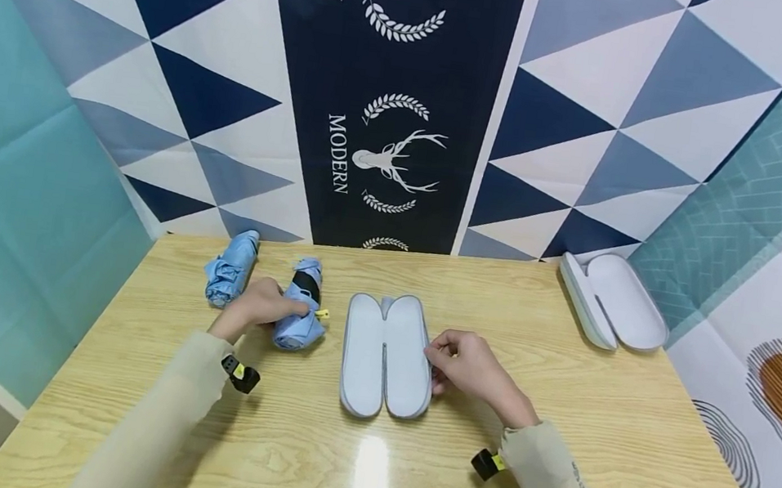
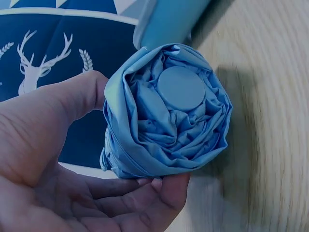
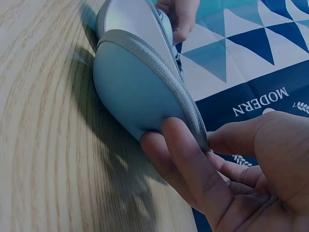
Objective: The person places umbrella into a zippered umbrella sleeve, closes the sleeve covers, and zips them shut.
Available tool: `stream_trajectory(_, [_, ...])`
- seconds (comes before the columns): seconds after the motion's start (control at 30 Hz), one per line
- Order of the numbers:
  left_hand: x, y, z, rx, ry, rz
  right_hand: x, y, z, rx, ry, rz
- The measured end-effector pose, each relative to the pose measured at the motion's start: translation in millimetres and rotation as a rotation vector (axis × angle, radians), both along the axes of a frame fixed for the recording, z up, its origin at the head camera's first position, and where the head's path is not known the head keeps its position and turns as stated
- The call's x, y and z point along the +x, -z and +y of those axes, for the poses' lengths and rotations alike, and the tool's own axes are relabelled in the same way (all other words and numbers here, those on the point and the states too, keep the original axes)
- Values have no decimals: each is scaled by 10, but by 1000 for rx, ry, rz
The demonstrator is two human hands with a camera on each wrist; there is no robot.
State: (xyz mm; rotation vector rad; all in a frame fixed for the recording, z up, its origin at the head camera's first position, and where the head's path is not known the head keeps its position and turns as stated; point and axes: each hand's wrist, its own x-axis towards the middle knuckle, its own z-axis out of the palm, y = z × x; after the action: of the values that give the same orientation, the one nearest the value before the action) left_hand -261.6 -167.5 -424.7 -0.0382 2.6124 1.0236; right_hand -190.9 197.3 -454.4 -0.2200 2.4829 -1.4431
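Note:
In the head view my left hand grips a folded blue umbrella with a black band and a small yellow tag. The left wrist view shows its rolled fabric end-on, a round blue cap in the middle, with thumb and fingers around it. To the right, an open pale grey-blue zip case lies on the table, its two long halves spread side by side. My right hand pinches the rim of the right half. Up close in the right wrist view, fingertips rest under the smooth outer shell, with the thumb at the zipped edge.
A second rolled blue umbrella lies left of my left hand. At the back right corner of the wooden table stands another open pale case. A patterned cloth wall rises behind the table.

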Motion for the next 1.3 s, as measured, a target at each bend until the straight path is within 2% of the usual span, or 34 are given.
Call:
stream_trajectory(0.27, [73, -96, 139, 15, 23, 14, -19, -13, -31, -7, 15, -12])
stream_trajectory(0.53, [119, -188, 178, -60, 34, 58, -51, -21, -58, -13, 19, -34])
stream_trajectory(0.93, [184, -343, 263, -20, 105, 89, -79, -45, -83, -6, 43, -56])
stream_trajectory(1.3, [311, -505, 442, 32, 137, 55, -72, -54, -109, 7, 59, -65])
